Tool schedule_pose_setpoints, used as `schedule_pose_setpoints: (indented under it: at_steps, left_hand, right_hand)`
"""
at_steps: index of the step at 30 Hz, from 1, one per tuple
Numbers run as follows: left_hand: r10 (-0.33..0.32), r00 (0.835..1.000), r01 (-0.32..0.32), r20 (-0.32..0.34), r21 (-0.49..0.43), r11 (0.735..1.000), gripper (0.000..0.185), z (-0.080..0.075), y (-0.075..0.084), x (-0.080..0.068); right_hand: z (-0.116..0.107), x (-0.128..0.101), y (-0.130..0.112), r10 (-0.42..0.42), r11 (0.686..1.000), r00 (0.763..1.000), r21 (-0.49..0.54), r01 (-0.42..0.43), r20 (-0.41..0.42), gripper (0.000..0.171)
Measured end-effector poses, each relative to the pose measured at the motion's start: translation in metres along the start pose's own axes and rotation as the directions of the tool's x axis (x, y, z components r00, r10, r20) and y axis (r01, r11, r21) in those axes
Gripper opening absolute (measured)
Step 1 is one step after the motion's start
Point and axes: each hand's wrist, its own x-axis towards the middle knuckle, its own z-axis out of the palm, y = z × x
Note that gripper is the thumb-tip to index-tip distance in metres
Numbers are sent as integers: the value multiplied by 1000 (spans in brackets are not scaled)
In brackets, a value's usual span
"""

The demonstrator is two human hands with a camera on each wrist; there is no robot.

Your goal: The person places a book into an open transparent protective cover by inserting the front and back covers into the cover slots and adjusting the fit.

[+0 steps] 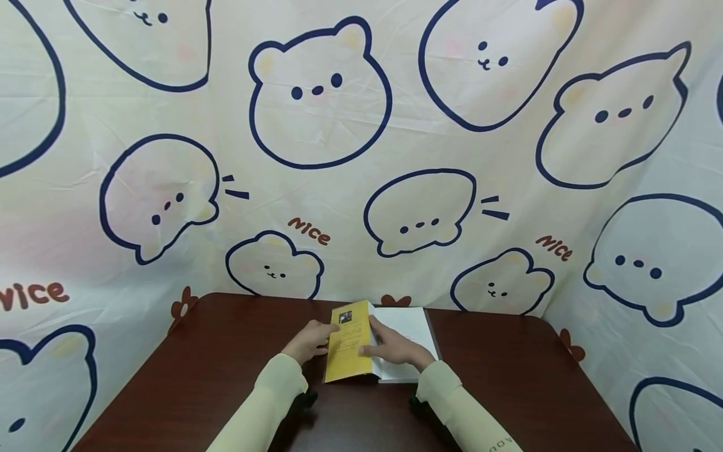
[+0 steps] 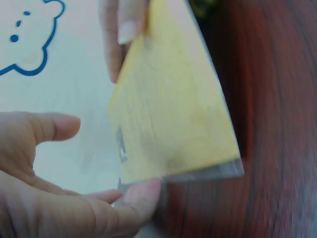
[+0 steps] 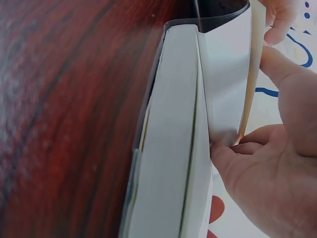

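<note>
A thick book [image 1: 405, 333] lies open on the table, white page side up on the right. Its yellow printed cover flap [image 1: 348, 351], with a small dark picture near the top, stands raised at the left. My right hand [image 1: 392, 346] pinches this flap, thumb on the yellow face and fingers behind it against the white inner side. At the flap's left edge is my left hand [image 1: 309, 341], a fingertip touching near the far corner. In the left wrist view, the left thumb [image 2: 62, 127] is held apart from the flap. The right wrist view shows the page block [image 3: 168, 134] edge-on.
The dark reddish-brown table [image 1: 226, 351] extends on both sides of the book. Behind and beside it hangs a pale cloth [image 1: 316, 207] with bear outlines and the word "Nice".
</note>
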Motion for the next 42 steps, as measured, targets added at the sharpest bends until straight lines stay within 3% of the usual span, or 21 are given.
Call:
schedule_pose_setpoints:
  at_steps: [6, 11, 13, 16, 20, 24, 28, 32, 36, 42]
  left_hand:
    - [-104, 994, 96, -44, -153, 984, 70, 5, 7, -1]
    - [-125, 992, 117, -28, -199, 973, 72, 5, 9, -3]
    - [-132, 991, 124, -27, -198, 972, 73, 5, 9, -3]
    - [-135, 991, 129, -20, -182, 975, 72, 5, 8, -3]
    - [-109, 994, 109, 3, -147, 983, 71, 4, 6, -4]
    - [-76, 997, 77, 8, -104, 992, 66, 3, 5, -4]
    - [-12, 1000, 12, 16, 15, 1000, 58, 2, 4, -5]
    - [26, 999, -28, 18, 80, 996, 58, 3, 6, -8]
    - [37, 999, -36, -3, 53, 998, 57, 5, 9, -9]
    - [151, 988, -152, -35, -24, 988, 52, 6, 11, -7]
  right_hand:
    - [-1, -1, -2, 14, 999, 1000, 40, -15, 9, 92]
    - [0, -6, -4, -32, 993, 997, 116, 24, 68, 113]
    - [1, -10, -9, -65, 993, 995, 100, 56, 82, 121]
    - [4, -18, -15, -77, 996, 995, -31, 79, 66, 125]
    - [11, -26, -23, -56, 967, 998, -249, 59, 19, 111]
    - [17, -30, -30, -59, 931, 998, -362, 49, -17, 92]
    - [20, -34, -32, -60, 885, 998, -464, 39, -31, 80]
    - [21, -36, -31, -78, 868, 996, -494, 52, -32, 76]
    - [20, -38, -28, -98, 876, 994, -478, 65, -45, 77]
    - [17, -43, -25, -106, 907, 992, -415, 70, -65, 78]
